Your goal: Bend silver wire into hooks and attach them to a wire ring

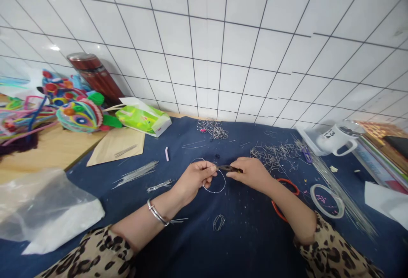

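My left hand (pixel 194 178) is closed in a pinch on a thin wire ring (pixel 215 185) that hangs over the dark blue cloth (pixel 236 235). My right hand (pixel 251 172) is closed around small pliers (pixel 228 168), whose red handles (pixel 285 197) stick out behind my wrist. The plier tips meet the wire right by my left fingers. A silver bangle (pixel 157 213) sits on my left wrist. A small bent wire piece (pixel 218 222) lies on the cloth below my hands.
Bundles of straight wire (pixel 137 172) lie at left, tangled wire scraps (pixel 274 155) and a pile (pixel 213 129) behind. A tape roll (pixel 327 200), a white mug (pixel 338 138), a plastic bag (pixel 41 205), a tissue pack (pixel 143 118) and colourful paper crafts (pixel 79 114) stand around.
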`<state>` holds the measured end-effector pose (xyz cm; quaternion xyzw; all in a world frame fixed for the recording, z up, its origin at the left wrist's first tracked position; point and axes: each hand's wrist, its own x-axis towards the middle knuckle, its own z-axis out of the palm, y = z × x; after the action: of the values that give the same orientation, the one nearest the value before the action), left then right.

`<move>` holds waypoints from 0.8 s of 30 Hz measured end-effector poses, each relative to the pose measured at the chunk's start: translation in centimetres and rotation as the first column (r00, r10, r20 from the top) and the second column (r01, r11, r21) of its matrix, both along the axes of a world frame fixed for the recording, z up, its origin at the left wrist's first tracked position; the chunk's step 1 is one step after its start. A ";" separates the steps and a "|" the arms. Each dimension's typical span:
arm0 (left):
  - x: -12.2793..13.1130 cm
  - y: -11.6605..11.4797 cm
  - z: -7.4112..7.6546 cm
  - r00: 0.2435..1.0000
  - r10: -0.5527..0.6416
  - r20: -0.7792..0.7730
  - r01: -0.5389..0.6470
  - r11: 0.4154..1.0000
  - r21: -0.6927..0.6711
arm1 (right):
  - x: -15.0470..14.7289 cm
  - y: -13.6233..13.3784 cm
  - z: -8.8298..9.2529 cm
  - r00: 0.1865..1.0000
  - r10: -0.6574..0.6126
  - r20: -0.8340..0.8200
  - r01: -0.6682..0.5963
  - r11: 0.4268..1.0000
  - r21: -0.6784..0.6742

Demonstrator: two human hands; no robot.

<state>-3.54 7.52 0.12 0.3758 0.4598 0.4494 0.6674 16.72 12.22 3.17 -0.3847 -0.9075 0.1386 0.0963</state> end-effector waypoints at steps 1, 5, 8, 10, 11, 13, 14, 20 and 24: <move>0.0 0.0 0.0 1.000 -0.006 -0.002 0.006 1.000 0.001 | 0.0 0.0 0.0 1.000 -0.003 0.012 0.003 1.000 0.012; 0.0 0.2 0.0 0.998 -0.025 -0.051 0.026 0.999 0.022 | 0.1 0.0 0.3 0.996 -0.008 0.087 0.002 0.998 0.060; -0.1 0.2 0.1 0.995 -0.024 -0.101 0.028 0.999 0.045 | 0.1 -0.1 0.5 0.991 -0.013 0.132 -0.002 0.994 0.112; -0.2 0.3 0.1 0.989 -0.014 -0.147 0.023 0.998 0.060 | 0.1 -0.2 0.6 0.989 -0.018 0.147 -0.005 0.988 0.156; -0.2 0.3 0.1 0.985 -0.011 -0.171 0.023 0.997 0.069 | 0.0 -0.3 0.6 0.988 -0.023 0.151 -0.005 0.984 0.181; -0.3 0.4 0.1 0.979 -0.011 -0.204 0.029 0.996 0.089 | -0.1 -0.6 0.6 0.987 -0.031 0.155 -0.005 0.973 0.230; -0.3 0.5 0.0 0.977 -0.012 -0.211 0.033 0.995 0.097 | -0.2 -0.8 0.7 0.987 -0.035 0.157 -0.006 0.967 0.253; -0.4 0.7 -0.4 0.974 -0.031 -0.224 0.058 0.992 0.116 | -0.6 -1.5 1.1 0.983 -0.046 0.175 -0.025 0.923 0.383; -0.3 0.5 -0.4 0.980 -0.095 -0.173 0.112 0.989 0.095 | -0.5 -1.5 1.4 0.980 -0.069 0.186 -0.017 0.905 0.425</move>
<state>-3.89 7.98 -0.27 0.4702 0.4701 0.4040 0.6282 16.20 10.72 4.58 -0.3784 -0.9157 -0.1018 0.0895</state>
